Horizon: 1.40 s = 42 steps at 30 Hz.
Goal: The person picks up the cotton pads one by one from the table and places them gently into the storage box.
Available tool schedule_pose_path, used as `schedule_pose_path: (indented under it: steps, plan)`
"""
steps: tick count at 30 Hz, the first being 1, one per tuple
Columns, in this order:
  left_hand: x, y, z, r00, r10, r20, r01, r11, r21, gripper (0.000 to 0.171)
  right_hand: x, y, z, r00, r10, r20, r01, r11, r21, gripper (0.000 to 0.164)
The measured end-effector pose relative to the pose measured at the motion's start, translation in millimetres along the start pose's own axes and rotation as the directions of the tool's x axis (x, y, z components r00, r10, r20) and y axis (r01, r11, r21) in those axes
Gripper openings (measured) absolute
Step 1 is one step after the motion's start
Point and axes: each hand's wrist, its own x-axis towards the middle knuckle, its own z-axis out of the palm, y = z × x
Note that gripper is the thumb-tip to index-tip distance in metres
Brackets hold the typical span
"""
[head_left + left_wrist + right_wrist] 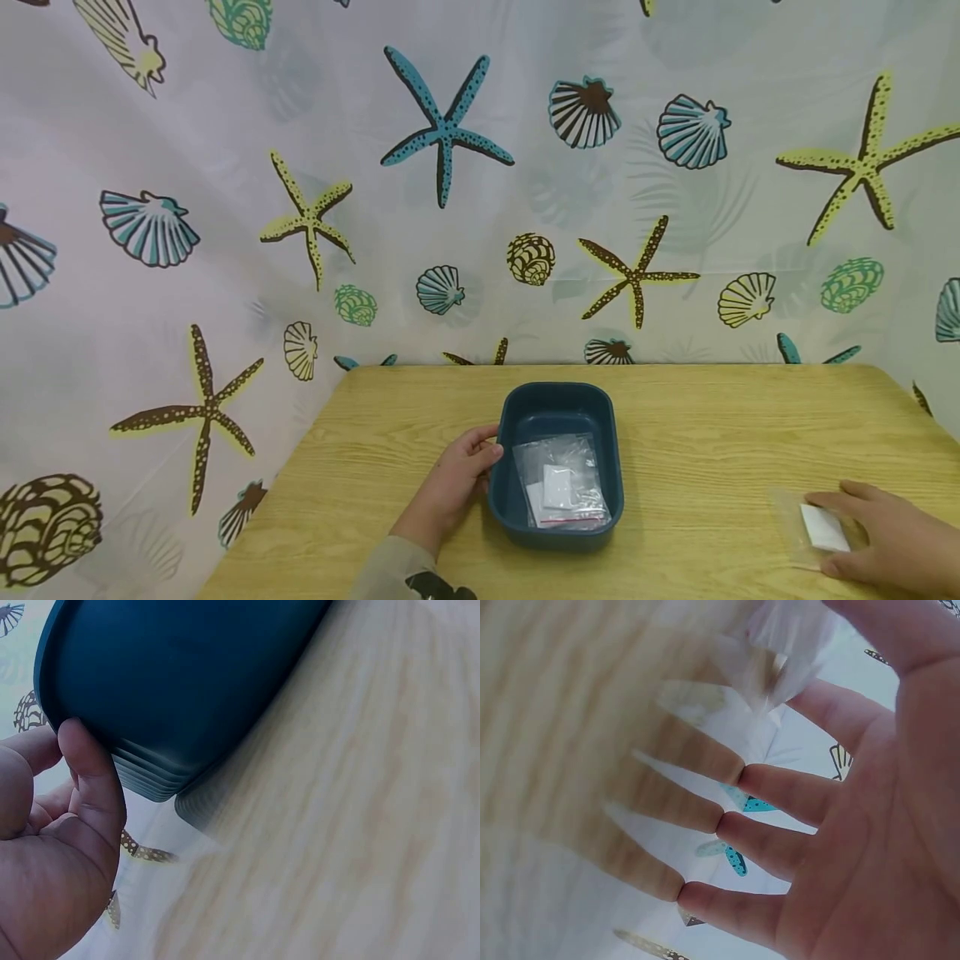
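A dark blue plastic basin (557, 540) stands on the wooden table, and my left hand (463, 467) holds its left rim. In the left wrist view, the thumb and a finger of this left hand (60, 840) pinch the rim of the basin (187, 667). Clear zip bags (525, 458) with white pieces lie inside it, one showing a red strip. At the far right, my right hand (892, 533) touches a clear bag (787, 521) holding a white piece (825, 527). Its fingers are spread and fairly straight, with the bag between thumb and index finger.
The wood-grain table (705, 450) stretches between the basin and my right hand. A white curtain (495, 250) printed with starfish and shells hangs behind it and along both sides.
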Motion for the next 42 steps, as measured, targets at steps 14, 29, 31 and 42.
schedule_pose_path:
  steps: [14, 29, 31, 42]
  plan:
    - [4.1, 3.7, 0.7, 1.0, 0.006, 0.002, -0.006, 1.0, 0.003, 0.047, 6, -2, -12, 0.998, 0.054, 0.028, -0.055, 0.998, 0.034, 0.079]
    - [5.3, 4.3, 2.7, 1.0, 0.0, 0.007, 0.0, 1.0, 0.001, 0.046, 6, -7, -10, 0.997, 0.072, -0.03, -0.072, 0.997, -0.014, 0.078]
    - [4.8, 4.7, 2.8, 1.0, 0.0, 0.004, 0.0, 1.0, 0.0, 0.046, 6, -7, -10, 0.997, 0.055, -0.054, -0.056, 0.998, -0.013, 0.077]
    - [1.7, 1.1, 2.3, 1.0, -0.011, -0.001, 0.011, 1.0, -0.011, 0.047, 8, -23, -14, 0.992, -0.019, -0.123, 0.016, 1.0, -0.026, 0.068]
